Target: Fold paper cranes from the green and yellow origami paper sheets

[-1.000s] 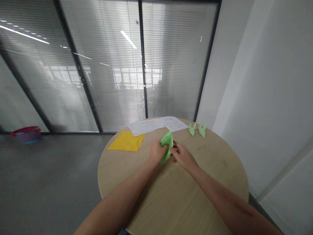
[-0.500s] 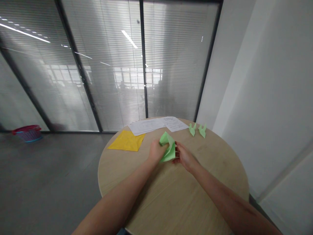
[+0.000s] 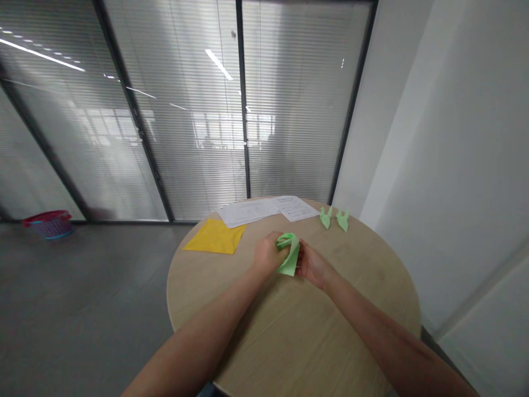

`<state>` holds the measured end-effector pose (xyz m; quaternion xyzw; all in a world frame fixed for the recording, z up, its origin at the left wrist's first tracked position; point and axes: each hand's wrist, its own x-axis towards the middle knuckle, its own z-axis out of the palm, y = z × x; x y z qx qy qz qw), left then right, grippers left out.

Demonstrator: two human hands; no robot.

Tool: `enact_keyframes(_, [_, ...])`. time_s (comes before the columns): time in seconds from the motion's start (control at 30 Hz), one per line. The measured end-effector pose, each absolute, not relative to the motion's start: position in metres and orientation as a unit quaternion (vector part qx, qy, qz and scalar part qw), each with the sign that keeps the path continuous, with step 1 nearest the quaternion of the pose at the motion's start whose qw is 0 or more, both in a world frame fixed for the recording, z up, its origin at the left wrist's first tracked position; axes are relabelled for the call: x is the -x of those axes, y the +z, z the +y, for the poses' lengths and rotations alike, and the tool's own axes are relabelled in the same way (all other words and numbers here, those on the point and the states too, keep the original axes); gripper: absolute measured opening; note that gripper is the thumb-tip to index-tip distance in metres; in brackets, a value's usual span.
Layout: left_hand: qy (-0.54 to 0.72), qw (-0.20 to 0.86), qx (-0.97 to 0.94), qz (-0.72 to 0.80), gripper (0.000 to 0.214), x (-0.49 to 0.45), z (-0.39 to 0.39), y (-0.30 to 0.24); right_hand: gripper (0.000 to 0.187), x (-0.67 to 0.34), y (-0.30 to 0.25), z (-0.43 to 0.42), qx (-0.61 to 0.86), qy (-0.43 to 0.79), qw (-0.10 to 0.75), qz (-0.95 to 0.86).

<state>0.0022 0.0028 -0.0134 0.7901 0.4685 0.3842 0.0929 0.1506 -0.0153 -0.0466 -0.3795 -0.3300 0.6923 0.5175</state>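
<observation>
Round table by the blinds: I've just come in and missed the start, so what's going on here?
A person is handling a bent piece of green paper above the round table. The left hand grips it, and the right hand is at its right edge. Toward the far side are two folded green figures, white sheets and a yellow sheet.

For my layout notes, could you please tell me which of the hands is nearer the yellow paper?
Left. The left hand is to the right of the yellow paper, holding green paper; the right hand is farther right.
</observation>
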Motion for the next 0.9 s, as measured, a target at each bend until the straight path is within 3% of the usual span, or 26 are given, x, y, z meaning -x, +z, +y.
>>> enact_keyframes(0.17, [0.393,0.087,-0.796,0.453,0.037,-0.002,-0.002,-0.010,0.036,-0.151,-0.043,-0.019,0.368,0.710,0.507,-0.322])
enact_keyframes(0.5, [0.410,0.132,-0.806,0.406,0.043,0.006,0.001,-0.007,0.029,-0.156,-0.041,-0.018,0.370,0.716,0.500,-0.316])
enact_keyframes(0.67, [0.423,0.255,-0.796,0.351,0.036,0.013,0.015,-0.013,0.026,-0.162,-0.041,-0.019,0.379,0.705,0.495,-0.336])
enact_keyframes(0.9, [0.425,0.463,-0.668,0.399,0.036,0.019,0.018,-0.003,0.019,-0.170,-0.037,-0.021,0.403,0.655,0.518,-0.374])
